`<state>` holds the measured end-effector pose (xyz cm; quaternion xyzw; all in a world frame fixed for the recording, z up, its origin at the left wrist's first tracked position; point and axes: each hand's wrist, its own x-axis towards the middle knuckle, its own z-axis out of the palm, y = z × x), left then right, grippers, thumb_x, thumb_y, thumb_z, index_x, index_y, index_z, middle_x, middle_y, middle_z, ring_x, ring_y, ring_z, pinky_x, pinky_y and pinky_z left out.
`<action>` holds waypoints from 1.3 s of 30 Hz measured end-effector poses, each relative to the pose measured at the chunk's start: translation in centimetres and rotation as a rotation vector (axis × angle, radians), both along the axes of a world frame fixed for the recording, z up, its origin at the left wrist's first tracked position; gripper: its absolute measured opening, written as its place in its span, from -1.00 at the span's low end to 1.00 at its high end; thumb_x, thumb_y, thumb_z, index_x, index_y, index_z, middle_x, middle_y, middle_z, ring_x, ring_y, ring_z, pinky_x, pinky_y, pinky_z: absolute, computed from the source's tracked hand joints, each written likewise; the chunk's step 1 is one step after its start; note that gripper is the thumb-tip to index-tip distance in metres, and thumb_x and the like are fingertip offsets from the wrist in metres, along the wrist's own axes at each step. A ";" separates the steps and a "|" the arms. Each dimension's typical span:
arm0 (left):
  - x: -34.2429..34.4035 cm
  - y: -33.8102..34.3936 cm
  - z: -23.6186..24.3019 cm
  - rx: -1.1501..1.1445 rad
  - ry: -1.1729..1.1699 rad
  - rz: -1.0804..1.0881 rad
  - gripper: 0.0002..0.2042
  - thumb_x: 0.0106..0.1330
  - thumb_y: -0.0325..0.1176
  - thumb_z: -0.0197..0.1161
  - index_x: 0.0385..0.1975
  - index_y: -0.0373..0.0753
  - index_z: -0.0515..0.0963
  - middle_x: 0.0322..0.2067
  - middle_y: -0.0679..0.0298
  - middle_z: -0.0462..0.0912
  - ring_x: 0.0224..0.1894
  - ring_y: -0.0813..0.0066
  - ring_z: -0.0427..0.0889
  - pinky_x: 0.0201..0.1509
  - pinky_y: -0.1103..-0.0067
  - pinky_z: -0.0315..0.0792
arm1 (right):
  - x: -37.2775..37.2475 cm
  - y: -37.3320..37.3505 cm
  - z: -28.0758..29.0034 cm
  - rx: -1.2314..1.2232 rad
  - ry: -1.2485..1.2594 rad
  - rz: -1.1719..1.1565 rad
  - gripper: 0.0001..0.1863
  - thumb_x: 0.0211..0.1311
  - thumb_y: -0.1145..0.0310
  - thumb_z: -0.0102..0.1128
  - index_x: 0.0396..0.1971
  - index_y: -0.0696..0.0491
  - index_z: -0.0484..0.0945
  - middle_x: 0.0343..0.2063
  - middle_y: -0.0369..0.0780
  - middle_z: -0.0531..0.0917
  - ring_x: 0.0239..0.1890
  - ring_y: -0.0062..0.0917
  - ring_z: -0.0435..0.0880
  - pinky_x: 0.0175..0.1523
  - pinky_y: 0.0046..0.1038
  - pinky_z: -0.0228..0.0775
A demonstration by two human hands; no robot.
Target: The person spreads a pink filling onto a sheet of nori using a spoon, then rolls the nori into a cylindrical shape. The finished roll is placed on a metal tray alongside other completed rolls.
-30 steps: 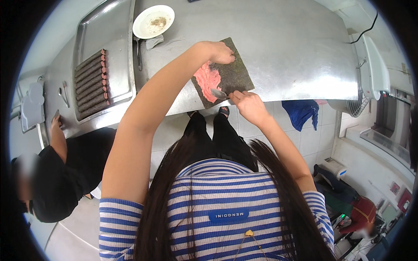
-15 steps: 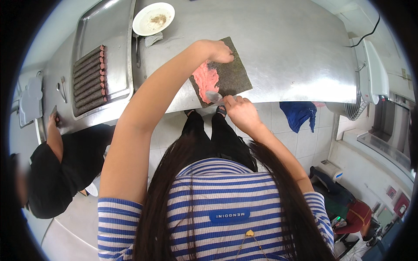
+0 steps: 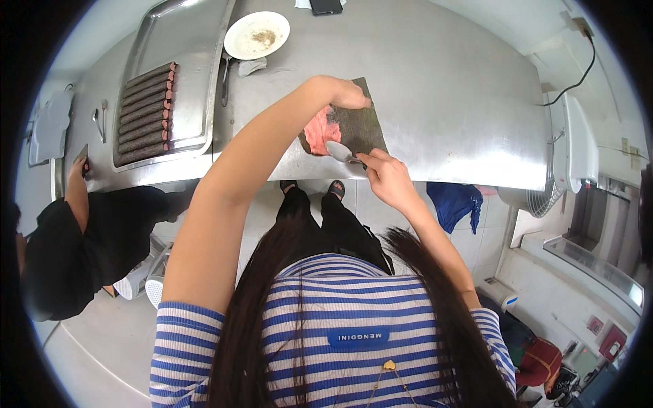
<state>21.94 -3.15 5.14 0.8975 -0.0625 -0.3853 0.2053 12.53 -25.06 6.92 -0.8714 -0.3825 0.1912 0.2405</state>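
A dark seaweed sheet [image 3: 366,126] lies on the steel table near its front edge. Pink paste [image 3: 320,130], like ground meat, covers its left part in an uneven layer. Reaching across from the left, my left hand [image 3: 340,94] is bent over the sheet's far end, its closed fingers on the sheet and partly hidden. My right hand [image 3: 389,175] grips a metal spoon [image 3: 339,149] by its handle at the near side. The spoon's bowl touches or hovers just over the paste's near right edge; I cannot tell which.
A steel tray [image 3: 197,102] holds several seaweed rolls [image 3: 145,112] with pink ends. Beside it are a white bowl [image 3: 238,41] with residue and a dark-handled utensil [image 3: 225,81]. A phone [image 3: 326,7] lies far back. A co-worker [image 3: 95,251] stands left.
The spoon has shifted slightly up and right relative to the paste, its bowl now plainly visible. My left hand stays at the sheet's far end. The whole view has shifted slightly.
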 end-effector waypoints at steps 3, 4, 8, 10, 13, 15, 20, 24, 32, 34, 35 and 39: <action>-0.1 1.4 -1.3 -0.227 -0.043 0.050 -0.52 0.36 -0.03 -0.20 0.12 -0.10 0.50 0.22 0.22 0.42 0.28 0.20 0.32 0.35 0.35 0.18 | 0.8 0.3 -1.5 0.046 0.095 0.074 -0.64 0.05 0.59 0.00 -0.11 0.13 0.60 -0.34 -0.12 0.56 -0.27 -0.16 0.60 -0.18 -0.22 0.45; -0.1 1.7 -1.9 -0.202 -0.056 0.044 -0.53 0.36 -0.04 -0.19 0.10 -0.10 0.51 0.21 0.21 0.43 0.27 0.20 0.32 0.35 0.35 0.18 | 0.8 0.4 -0.8 0.028 0.090 0.146 -0.64 0.05 0.60 0.00 -0.11 0.15 0.59 -0.34 -0.10 0.56 -0.29 -0.15 0.59 -0.19 -0.23 0.45; 0.3 2.0 -3.6 -0.172 -0.122 -0.009 -0.56 0.37 -0.07 -0.18 0.05 -0.10 0.54 0.16 0.19 0.47 0.26 0.20 0.34 0.34 0.35 0.18 | 0.7 0.9 1.3 0.096 0.060 0.136 -0.63 0.05 0.64 -0.04 -0.11 0.18 0.58 -0.39 -0.09 0.56 -0.35 -0.16 0.57 -0.23 -0.29 0.42; 0.4 1.6 -3.0 -0.201 -0.115 0.006 -0.56 0.37 -0.07 -0.18 0.04 -0.11 0.54 0.14 0.19 0.49 0.24 0.21 0.35 0.33 0.35 0.19 | 0.9 1.0 1.5 0.148 0.117 0.031 -0.64 0.06 0.65 -0.06 -0.12 0.20 0.57 -0.41 -0.08 0.56 -0.38 -0.16 0.57 -0.23 -0.31 0.41; 0.7 1.8 -1.9 -0.241 -0.051 0.077 -0.54 0.34 -0.05 -0.16 0.04 -0.15 0.55 0.11 0.18 0.51 0.21 0.23 0.39 0.29 0.34 0.22 | 1.6 1.6 -0.4 0.184 0.159 -0.120 -0.66 0.07 0.65 -0.07 -0.14 0.23 0.57 -0.43 -0.04 0.57 -0.40 -0.15 0.57 -0.23 -0.29 0.41; 0.8 2.4 -1.5 -0.247 -0.019 0.071 -0.52 0.32 -0.02 -0.15 0.03 -0.16 0.55 0.10 0.18 0.53 0.18 0.24 0.42 0.27 0.34 0.25 | 1.2 2.6 -3.2 0.199 0.090 -0.185 -0.68 0.07 0.64 -0.06 -0.16 0.24 0.57 -0.42 0.00 0.58 -0.37 -0.12 0.59 -0.22 -0.25 0.41; 1.3 3.3 1.2 -0.163 0.065 0.047 -0.48 0.26 0.04 -0.15 0.01 -0.13 0.59 0.09 0.19 0.54 0.15 0.26 0.46 0.26 0.31 0.26 | -0.4 6.8 -4.3 0.027 -0.063 -0.305 -0.77 0.10 0.61 -0.03 -0.24 0.25 0.52 -0.26 0.08 0.56 -0.23 0.06 0.59 -0.12 -0.06 0.43; 1.6 3.7 1.0 -0.142 0.099 0.028 -0.47 0.26 0.05 -0.16 0.01 -0.12 0.59 0.10 0.18 0.53 0.16 0.22 0.45 0.26 0.29 0.26 | -1.1 10.2 -3.2 -0.187 -0.054 -0.334 -0.79 0.11 0.56 -0.04 -0.26 0.29 0.49 -0.20 0.10 0.55 -0.28 0.06 0.63 -0.17 -0.07 0.50; 1.7 3.2 0.5 -0.074 0.024 -0.034 -0.45 0.22 0.08 -0.13 0.00 -0.13 0.59 0.11 0.12 0.52 0.15 0.14 0.45 0.22 0.26 0.29 | -0.6 13.4 -2.2 -0.201 -0.109 -0.229 -0.80 0.07 0.57 -0.03 -0.32 0.26 0.53 -0.26 0.06 0.58 -0.32 0.00 0.65 -0.22 -0.11 0.53; 1.4 3.4 0.3 -0.085 0.001 -0.006 -0.46 0.23 0.05 -0.14 0.00 -0.15 0.58 0.11 0.10 0.52 0.14 0.13 0.46 0.22 0.26 0.29 | 0.7 12.9 -1.9 -0.176 -0.192 -0.164 -0.77 0.05 0.57 -0.02 -0.29 0.22 0.56 -0.29 0.00 0.59 -0.33 -0.07 0.66 -0.24 -0.15 0.53; 1.2 3.8 0.3 -0.110 -0.020 -0.002 -0.47 0.25 0.01 -0.16 0.02 -0.17 0.56 0.11 0.08 0.51 0.13 0.12 0.46 0.22 0.27 0.29 | 1.5 12.3 -1.7 -0.169 -0.231 -0.100 -0.75 0.04 0.56 0.00 -0.27 0.19 0.58 -0.31 -0.04 0.59 -0.34 -0.11 0.65 -0.24 -0.17 0.52; -0.9 7.4 -1.1 -0.536 -0.500 0.106 -0.62 0.35 -0.14 -0.15 -0.10 -0.19 0.58 -0.07 0.13 0.59 -0.02 0.16 0.54 0.13 0.32 0.37 | 5.2 9.3 -1.0 -0.097 -0.359 0.094 -0.70 0.00 0.54 0.07 -0.22 0.10 0.63 -0.36 -0.15 0.57 -0.31 -0.23 0.63 -0.22 -0.24 0.51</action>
